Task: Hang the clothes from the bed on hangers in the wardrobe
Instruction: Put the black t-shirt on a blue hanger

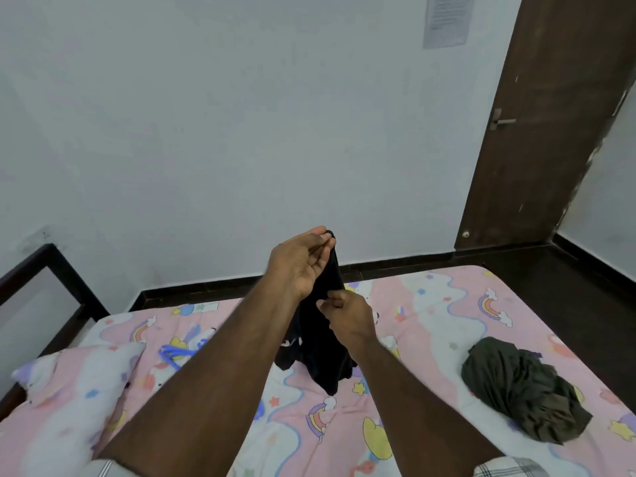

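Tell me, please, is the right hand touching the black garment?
Touching: the head view shows the right hand pinching the black garment below the left hand.

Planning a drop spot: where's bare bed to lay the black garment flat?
Free: sheet between the black garment and the olive clothes heap, plus the far right corner of the bed. Crowded: left side, with the pillow and blue hanger.

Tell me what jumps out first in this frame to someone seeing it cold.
The black garment held up mid-frame over the bed: the left hand pinches its top and the right hand grips it lower down. Next, the pink cartoon-print bedsheet filling the lower half, with a crumpled dark green garment on its right side. Blue hangers peek out behind the left forearm, near the pillow.
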`<state>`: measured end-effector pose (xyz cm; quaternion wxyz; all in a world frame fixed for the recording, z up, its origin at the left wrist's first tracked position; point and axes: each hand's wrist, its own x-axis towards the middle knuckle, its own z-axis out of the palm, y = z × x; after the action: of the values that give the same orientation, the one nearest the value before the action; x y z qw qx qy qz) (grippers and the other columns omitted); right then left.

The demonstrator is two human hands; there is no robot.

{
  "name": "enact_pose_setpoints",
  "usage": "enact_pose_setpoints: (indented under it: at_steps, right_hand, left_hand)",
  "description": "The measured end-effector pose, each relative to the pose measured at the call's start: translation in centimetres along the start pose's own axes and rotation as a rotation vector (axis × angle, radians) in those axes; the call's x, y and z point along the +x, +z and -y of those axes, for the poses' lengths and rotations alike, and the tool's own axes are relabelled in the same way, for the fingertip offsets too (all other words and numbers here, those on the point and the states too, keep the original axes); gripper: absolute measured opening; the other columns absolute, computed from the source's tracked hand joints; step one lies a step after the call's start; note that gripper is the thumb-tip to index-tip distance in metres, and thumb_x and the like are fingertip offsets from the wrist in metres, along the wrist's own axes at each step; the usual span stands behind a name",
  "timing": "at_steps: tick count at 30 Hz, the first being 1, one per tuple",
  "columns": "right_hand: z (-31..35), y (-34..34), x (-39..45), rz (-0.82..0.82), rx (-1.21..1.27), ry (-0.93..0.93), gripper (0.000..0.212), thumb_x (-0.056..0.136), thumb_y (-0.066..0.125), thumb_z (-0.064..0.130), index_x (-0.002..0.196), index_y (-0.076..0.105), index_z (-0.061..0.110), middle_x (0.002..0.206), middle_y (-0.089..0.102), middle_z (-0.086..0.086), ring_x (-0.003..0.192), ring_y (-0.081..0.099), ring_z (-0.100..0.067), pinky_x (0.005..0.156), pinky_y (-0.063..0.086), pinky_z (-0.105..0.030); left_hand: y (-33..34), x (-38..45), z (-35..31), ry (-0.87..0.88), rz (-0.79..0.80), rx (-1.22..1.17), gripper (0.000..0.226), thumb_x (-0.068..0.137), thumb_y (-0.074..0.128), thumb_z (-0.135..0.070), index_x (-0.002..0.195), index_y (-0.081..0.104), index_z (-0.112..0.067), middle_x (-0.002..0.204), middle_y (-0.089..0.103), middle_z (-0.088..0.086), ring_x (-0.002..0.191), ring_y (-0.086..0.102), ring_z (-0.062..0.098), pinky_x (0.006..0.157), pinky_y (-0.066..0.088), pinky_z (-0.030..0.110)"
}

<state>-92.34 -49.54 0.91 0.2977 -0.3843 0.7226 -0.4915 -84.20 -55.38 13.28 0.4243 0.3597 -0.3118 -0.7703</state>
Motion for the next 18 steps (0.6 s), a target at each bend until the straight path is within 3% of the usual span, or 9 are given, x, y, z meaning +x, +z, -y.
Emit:
enact_pose_setpoints:
  at_steps: [3,6,8,11,14,18]
  right_hand:
    - [0.6,-1.4,0.2,-0.026,-0.105,-0.008,0.032,0.091,0.067,0.033,0.118,0.067,0.016,0.110,0.072,0.001,0.102,0.065,-0.022,0.082,0.044,-0.025]
    - [1.1,-2.5,0.5,-0.054,-0.092,-0.003,0.031,0.091,0.067,0.032,0.119,0.066,0.019,0.105,0.069,0.003,0.094,0.061,-0.020,0.079,0.039,-0.024]
    - [1.3,-2.8,0.6,-0.046,-0.072,-0.016,0.032,0.091,0.066,0.034,0.119,0.067,0.019,0.104,0.069,0.005,0.097,0.062,-0.019,0.081,0.039,-0.024]
    - [1.4,-2.9,0.5,-0.084,0.043,-0.043,0.041,0.091,0.067,0.040,0.126,0.065,0.018,0.118,0.070,0.003,0.111,0.064,-0.017,0.089,0.042,-0.024]
    - [1.1,-2.5,0.0,-0.057,0.026,-0.083,0.049,0.084,0.073,0.047,0.125,0.062,0.023,0.112,0.067,0.010,0.102,0.062,-0.011,0.085,0.043,-0.025]
    - [0.7,-3.0,0.6,-0.151,-0.091,-0.096,0.024,0.093,0.064,0.035,0.112,0.068,0.021,0.098,0.072,0.006,0.095,0.067,-0.019,0.077,0.044,-0.024]
  left_hand:
    - [1.7,-0.8,-0.8,0.039,0.003,-0.011,0.017,0.090,0.062,0.007,0.103,0.071,0.001,0.090,0.076,0.012,0.087,0.076,0.021,0.071,0.058,0.021]
    - [2.6,-1.4,-1.7,0.082,0.006,-0.015,0.017,0.090,0.062,0.007,0.103,0.071,0.001,0.087,0.076,0.012,0.087,0.075,0.022,0.073,0.059,0.022]
    - [2.7,-1.5,-2.2,0.116,-0.007,-0.017,0.016,0.090,0.061,0.008,0.102,0.071,0.001,0.087,0.076,0.012,0.088,0.075,0.022,0.074,0.059,0.022]
    - [2.6,-1.5,-2.7,0.151,-0.031,-0.031,0.016,0.090,0.062,0.008,0.102,0.070,0.000,0.091,0.075,0.012,0.090,0.074,0.022,0.075,0.059,0.021]
    - [2.6,-1.2,-2.8,0.171,-0.055,-0.032,0.017,0.089,0.063,0.008,0.102,0.071,0.001,0.093,0.076,0.013,0.090,0.075,0.023,0.074,0.059,0.021]
    - [2.4,-0.9,-3.0,0.201,-0.089,-0.030,0.015,0.089,0.064,0.007,0.100,0.071,0.000,0.093,0.076,0.012,0.085,0.075,0.021,0.078,0.060,0.022]
